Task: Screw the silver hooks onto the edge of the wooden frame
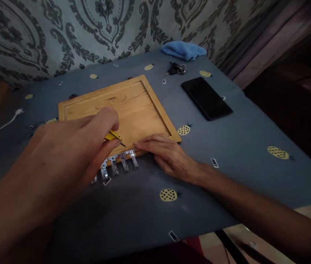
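My left hand [75, 146] is closed round a yellow-and-black tool [112, 135] with a thin dark tip pointing down at the board; its exact kind is mostly hidden by my fingers. Along the near edge of a framed wooden board [111, 99] runs a metal hook rail [122, 156] with several silver hooks hanging over the side. My right hand [169, 156] grips the board's near right edge, fingertips on top beside the rail's right end and the lower part of the hand below the edge. The rail's left end is partly behind my left hand.
A black phone [207, 98] lies right of the board. Behind it are keys [175, 69] and a blue cloth [184, 50] near the patterned wall. A white cable [3, 124] runs along the left. A blue pineapple-print cloth [141, 216] covers the table.
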A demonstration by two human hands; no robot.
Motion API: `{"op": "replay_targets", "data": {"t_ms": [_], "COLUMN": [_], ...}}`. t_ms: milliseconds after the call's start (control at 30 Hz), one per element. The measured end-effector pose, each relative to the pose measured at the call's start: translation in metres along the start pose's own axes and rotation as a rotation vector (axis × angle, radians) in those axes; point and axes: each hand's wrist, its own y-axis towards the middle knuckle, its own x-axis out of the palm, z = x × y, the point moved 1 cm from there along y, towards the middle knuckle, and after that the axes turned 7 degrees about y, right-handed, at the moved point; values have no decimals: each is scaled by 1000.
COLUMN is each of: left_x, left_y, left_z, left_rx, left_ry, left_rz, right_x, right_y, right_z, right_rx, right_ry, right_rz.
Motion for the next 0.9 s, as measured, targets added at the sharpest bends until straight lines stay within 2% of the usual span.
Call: {"op": "replay_targets", "data": {"t_ms": [200, 367, 533, 700, 800, 900], "left_x": [6, 8, 5, 11, 14, 11], "left_y": [4, 4, 3, 3, 3, 2], "left_z": [0, 0, 1, 4, 7, 4], "left_rx": [11, 9, 25, 25, 46, 52], "left_ry": [1, -22, -142, -157, -127, -228], "left_rz": [-94, -144, -188, -129, -79, -42], "right_x": [2, 3, 2, 7, 11, 9], "right_y": [0, 4, 20, 49, 58, 57], "right_z": [4, 0, -17, -31, -30, -28], "right_rx": [-8, -13, 192, 190, 195, 223], "right_ry": [-30, 41, 199, 357, 362, 303], "right_rz": [24, 96, 180, 119, 170, 231]}}
